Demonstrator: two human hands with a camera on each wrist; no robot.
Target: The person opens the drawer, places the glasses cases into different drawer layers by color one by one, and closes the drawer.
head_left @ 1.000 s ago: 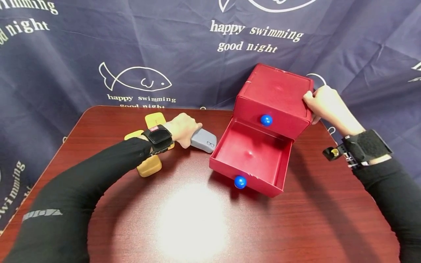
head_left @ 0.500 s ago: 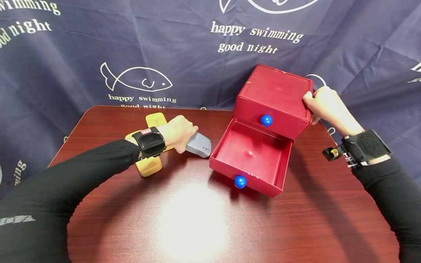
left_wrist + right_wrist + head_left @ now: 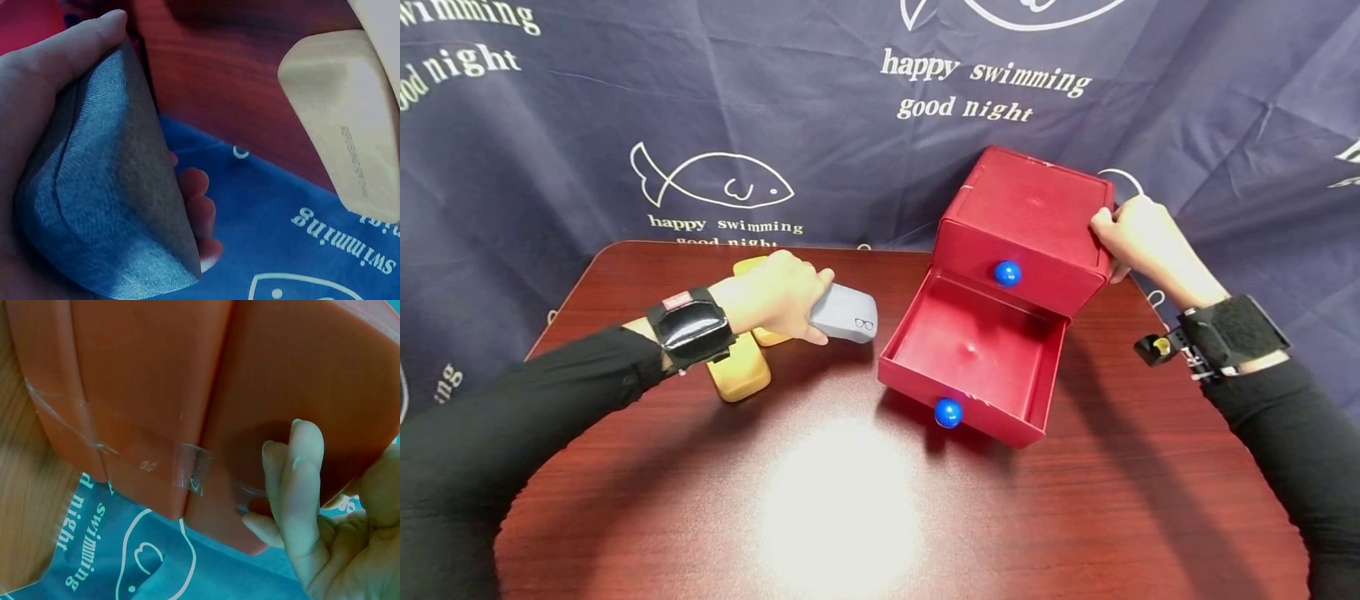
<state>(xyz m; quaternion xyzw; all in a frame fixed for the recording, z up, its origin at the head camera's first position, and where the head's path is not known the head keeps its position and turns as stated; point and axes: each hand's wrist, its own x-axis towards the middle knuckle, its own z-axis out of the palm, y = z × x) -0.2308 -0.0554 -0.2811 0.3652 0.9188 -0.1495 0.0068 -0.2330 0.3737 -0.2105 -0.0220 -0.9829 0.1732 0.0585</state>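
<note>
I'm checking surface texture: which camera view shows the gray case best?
The left wrist view: the gray case fills much of the frame, showing its texture up close, though the left hand partly covers it. The head view shows it smaller, with a glasses drawing on it; the right wrist view doesn't show it.

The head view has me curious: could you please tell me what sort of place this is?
Probably a makeshift filming corner, though the wider room is out of view: a fish-printed navy curtain hangs behind a wood-grain table, and the person wears black wrist straps.
</note>
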